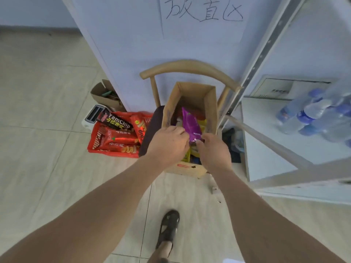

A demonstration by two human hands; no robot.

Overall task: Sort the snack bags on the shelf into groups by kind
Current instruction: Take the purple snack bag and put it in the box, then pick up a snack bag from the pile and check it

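Observation:
An open cardboard box (209, 103) stands on a wooden chair (190, 67) and holds several snack bags. A purple snack bag (190, 121) sticks up out of it, with yellow bags (202, 123) beside and under it. My right hand (213, 149) pinches the purple bag's lower end. My left hand (168, 143) reaches into the box with curled fingers right beside that bag; what it holds is hidden. The white shelf board (266, 133) is to the right.
A red bag (117, 137) of red and black YamChip packs lies on the floor left of the chair. A small open carton (106, 95) and a white device (92, 115) sit behind it. Water bottles (313, 114) lie on the shelf. My foot (169, 228) is on the tiles.

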